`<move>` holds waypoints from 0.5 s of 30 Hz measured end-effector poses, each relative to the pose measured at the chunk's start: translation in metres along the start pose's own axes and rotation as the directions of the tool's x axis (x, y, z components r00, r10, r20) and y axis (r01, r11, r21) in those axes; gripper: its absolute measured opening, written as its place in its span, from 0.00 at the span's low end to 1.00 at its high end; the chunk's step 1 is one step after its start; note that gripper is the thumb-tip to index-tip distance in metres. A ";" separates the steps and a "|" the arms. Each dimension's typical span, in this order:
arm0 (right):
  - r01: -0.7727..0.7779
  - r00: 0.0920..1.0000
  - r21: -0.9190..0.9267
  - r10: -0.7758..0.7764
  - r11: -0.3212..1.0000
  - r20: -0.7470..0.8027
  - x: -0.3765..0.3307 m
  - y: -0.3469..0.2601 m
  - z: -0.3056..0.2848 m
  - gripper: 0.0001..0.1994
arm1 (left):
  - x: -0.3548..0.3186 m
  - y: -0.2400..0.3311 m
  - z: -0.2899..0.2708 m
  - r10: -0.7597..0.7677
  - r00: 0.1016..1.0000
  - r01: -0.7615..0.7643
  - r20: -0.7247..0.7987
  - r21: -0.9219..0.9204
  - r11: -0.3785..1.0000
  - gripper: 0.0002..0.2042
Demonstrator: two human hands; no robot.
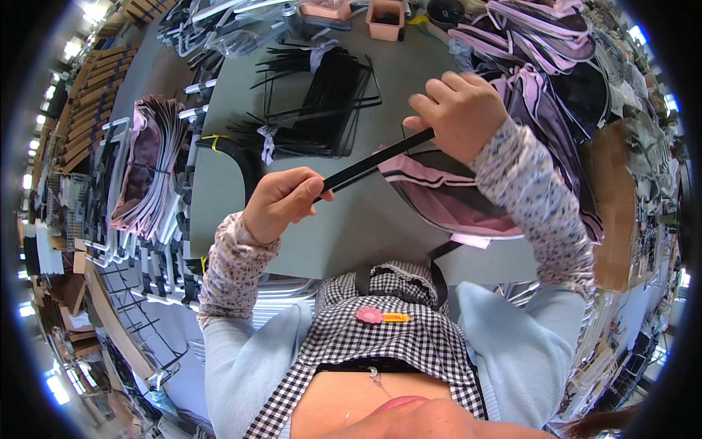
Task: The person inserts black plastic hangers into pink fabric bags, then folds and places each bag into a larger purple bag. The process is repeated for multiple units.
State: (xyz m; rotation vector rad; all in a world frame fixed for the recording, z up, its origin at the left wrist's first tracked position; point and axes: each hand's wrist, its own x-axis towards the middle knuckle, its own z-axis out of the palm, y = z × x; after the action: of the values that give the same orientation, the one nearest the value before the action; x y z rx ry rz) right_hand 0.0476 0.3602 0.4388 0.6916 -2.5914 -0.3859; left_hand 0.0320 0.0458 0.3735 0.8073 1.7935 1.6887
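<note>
Between my hands a black strap is stretched taut, slanting up to the right above the table. My left hand is closed around its lower end, thumb on top. At the upper end my right hand grips it in a fist. Below my right hand lies a pink and dark grey fabric piece with white and black edging, near the table's front edge. Beyond my left hand rest bundles of thin black rods or strips, tied with pale fabric, with thin wire frames among them.
More pink and grey fabric pieces pile up at the far right. A peach-coloured bin stands at the back. Left of the table hangs a stack of folded pink fabric on white metal frames. A cardboard box sits at the right edge.
</note>
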 end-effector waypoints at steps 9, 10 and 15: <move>0.015 0.962 0.861 0.229 0.509 -0.152 -0.087 -0.036 -0.006 0.10 | -0.049 0.059 0.059 -0.066 0.991 0.069 0.116 -0.021 0.997 0.20; 0.038 0.955 0.902 0.250 0.431 -0.160 -0.089 -0.041 -0.007 0.09 | -0.052 0.061 0.063 0.007 0.993 -0.008 0.119 0.004 1.000 0.20; 0.092 0.938 0.994 0.330 0.056 -0.106 -0.099 -0.071 0.009 0.07 | -0.062 0.064 0.078 0.234 0.970 -0.232 0.062 -0.036 0.972 0.19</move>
State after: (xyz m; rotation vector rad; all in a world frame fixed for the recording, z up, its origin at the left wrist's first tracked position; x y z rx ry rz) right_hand 0.1500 0.3543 0.3725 0.7709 -2.1568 1.7200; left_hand 0.1353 0.0550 0.4311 1.0844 1.6789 1.8062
